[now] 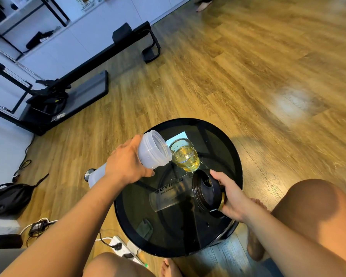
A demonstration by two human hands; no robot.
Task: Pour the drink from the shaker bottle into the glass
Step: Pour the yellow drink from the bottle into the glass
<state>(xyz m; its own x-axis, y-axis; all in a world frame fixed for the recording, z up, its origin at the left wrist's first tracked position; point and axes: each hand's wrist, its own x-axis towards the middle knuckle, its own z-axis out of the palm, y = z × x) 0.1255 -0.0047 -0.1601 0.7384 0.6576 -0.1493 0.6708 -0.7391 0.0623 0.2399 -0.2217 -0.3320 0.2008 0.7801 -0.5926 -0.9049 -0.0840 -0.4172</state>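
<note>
Clearly, in the head view, the one relation that mattered was how the mouth of the shaker bottle (148, 154) stood to the rim of the glass (185, 154). The left hand (126, 160) was wrapped around the middle of the bottle, with the fingers (148, 172) clenched on its body. The bottle was tilted, and its long axis ran from the near left, where its base pointed down and away, up to the far right, where the open mouth touched or almost touched the left side of the glass rim. I could not tell whether the two were really in contact.

The glass stood upright on the round dark worktop (224, 148), just to the right of the bottle's mouth and on the far side of the worktop. It held a yellow drink up to about the middle or a little more. The inside of the bottle looked almost empty, and I saw no stream, so I judged that the pouring was near its end.

The right hand (232, 198) was on the near right of the worktop, and its fingers grasped the dark lid (206, 190), well apart from the glass. The left hand was the nearer one to the glass. The next move would probably need the bottle to be raised upright along the same axis, without pushing the glass.
</note>
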